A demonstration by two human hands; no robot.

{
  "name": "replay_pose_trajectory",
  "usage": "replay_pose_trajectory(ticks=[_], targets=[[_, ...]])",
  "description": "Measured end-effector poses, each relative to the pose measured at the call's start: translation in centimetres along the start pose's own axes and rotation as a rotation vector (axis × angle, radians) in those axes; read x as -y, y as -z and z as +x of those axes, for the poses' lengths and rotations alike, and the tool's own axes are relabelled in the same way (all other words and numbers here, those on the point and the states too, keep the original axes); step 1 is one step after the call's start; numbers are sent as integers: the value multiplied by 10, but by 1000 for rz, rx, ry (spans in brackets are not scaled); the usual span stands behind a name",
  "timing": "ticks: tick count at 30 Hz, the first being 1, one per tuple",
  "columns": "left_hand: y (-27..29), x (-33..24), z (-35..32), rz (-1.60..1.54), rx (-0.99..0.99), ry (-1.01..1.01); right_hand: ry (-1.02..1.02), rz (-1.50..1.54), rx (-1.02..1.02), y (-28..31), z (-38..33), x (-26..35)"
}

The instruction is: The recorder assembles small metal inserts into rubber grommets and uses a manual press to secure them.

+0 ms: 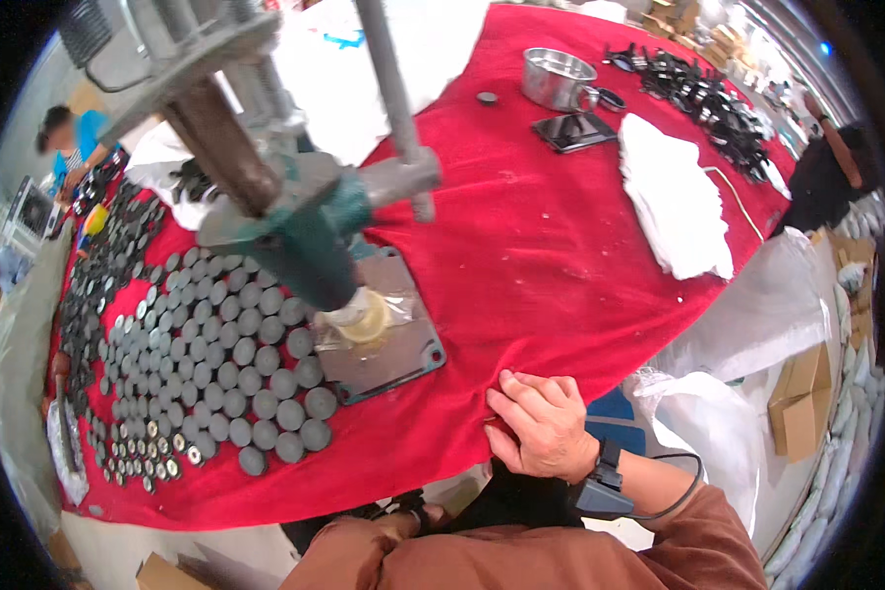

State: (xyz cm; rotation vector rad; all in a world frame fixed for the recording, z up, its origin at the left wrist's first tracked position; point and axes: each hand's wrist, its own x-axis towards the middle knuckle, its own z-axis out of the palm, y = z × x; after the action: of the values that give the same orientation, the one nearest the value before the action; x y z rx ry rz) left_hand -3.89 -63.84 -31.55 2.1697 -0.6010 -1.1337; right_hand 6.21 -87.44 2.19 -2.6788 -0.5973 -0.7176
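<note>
Red cloth is bunching under the right hand at the desk's near edge, its fingers curled down and pinching a fold directly beneath them. A hard tug risks dragging the grey discs, lying well left of the fingers, off their rows. The left hand is mostly hidden, grip unclear.

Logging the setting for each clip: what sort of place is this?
Probably a small workshop or assembly bench. A hand press stands on a red cloth-covered table, rows of grey round discs lie beside it, and black parts are piled at the far end.
</note>
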Motion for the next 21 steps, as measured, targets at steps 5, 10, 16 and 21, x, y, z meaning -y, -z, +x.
replay_pose_trajectory(ticks=[5, 10, 16, 21], targets=[[9, -2, 34, 32, -75, -89, -6, -26, -148, -16, -9, 7], [7, -3, 55, 57, -90, -110, 15, 12, -191, -18, -11, 5], [19, -5, 70, 61, -65, -106, -22, 26, -169, -14, -8, 3], [33, -6, 73, 36, -26, -66, -90, 43, -139, -18, -11, 8]])
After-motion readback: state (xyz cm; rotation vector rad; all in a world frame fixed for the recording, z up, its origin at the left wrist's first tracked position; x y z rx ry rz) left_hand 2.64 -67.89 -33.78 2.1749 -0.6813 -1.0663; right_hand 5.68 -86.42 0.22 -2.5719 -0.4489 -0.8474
